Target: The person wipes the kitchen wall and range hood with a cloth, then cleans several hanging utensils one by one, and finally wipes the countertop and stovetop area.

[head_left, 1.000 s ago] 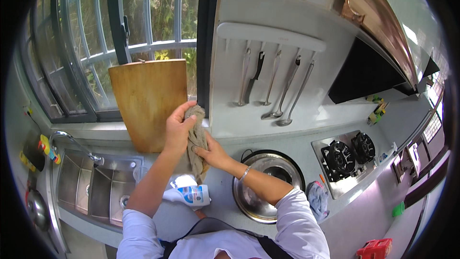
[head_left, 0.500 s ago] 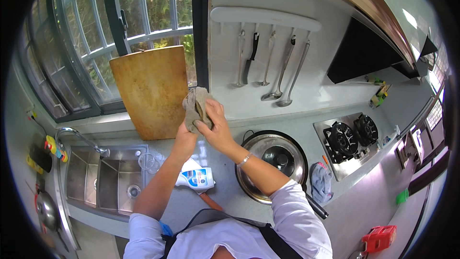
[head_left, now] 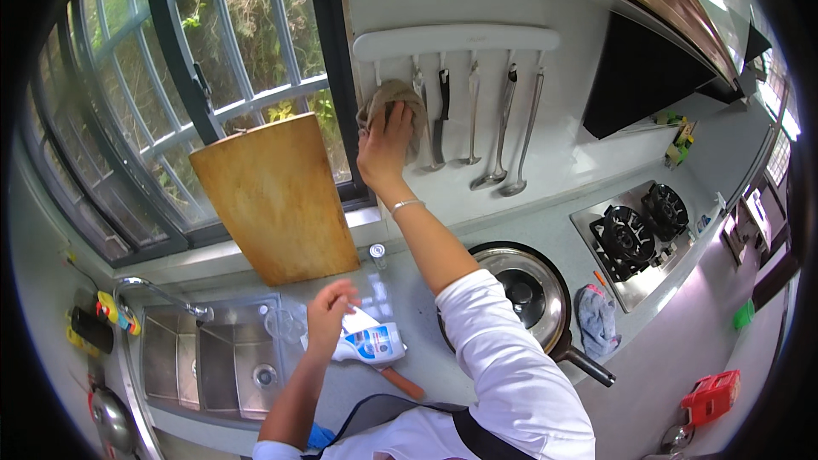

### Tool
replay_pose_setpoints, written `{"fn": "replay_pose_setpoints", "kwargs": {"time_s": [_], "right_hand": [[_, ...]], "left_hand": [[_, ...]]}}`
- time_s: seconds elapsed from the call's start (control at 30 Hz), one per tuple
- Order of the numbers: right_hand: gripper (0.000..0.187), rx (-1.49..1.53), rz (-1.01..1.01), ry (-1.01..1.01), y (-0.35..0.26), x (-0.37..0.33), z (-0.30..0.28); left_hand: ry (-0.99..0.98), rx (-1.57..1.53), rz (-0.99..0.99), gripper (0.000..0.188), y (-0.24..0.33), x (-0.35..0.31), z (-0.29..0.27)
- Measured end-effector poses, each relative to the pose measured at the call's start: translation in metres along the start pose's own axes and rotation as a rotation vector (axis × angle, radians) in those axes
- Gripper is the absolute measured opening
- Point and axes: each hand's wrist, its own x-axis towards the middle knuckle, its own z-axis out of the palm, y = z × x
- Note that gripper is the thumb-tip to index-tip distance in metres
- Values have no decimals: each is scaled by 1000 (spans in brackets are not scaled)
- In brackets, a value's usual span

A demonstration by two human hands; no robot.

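Observation:
A grey-brown cloth [head_left: 415, 115] lies under my right hand [head_left: 385, 146], which presses it against the white wall beside the window frame. The cloth covers part of the left end of the utensil rack [head_left: 460, 39] and the nearest hanging tool. My left hand [head_left: 329, 313] hovers over the counter with loosely bent fingers and nothing in it. Just below and right of that hand, a white spray bottle [head_left: 372, 342] with a blue label lies on its side. A wooden cutting board [head_left: 277, 200] leans against the window, left of my right arm.
Several ladles and a black-handled knife [head_left: 440, 111] hang from the rack. A lidded pan [head_left: 545, 307] sits under my right forearm, with a grey rag [head_left: 598, 319] and a gas stove [head_left: 635, 234] farther right. On the left are a double sink [head_left: 200, 366] and curved faucet [head_left: 162, 288].
Both hands were together on the cloth. The right hand has carried it up to the wall by the rack; the left has let go and dropped toward the counter. The view has shifted slightly.

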Motion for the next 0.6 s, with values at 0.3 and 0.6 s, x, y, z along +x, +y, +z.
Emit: {"fn": "replay_pose_setpoints", "kwargs": {"time_s": [0.3,0.6], "right_hand": [[57,20,119,34,18,-3,-1],[58,-117,301,55,87,-16,-13]], "left_hand": [[18,-62,-51,27,-21,-24,-25],[33,-103,-69,24,-32,-50,-48]]}}
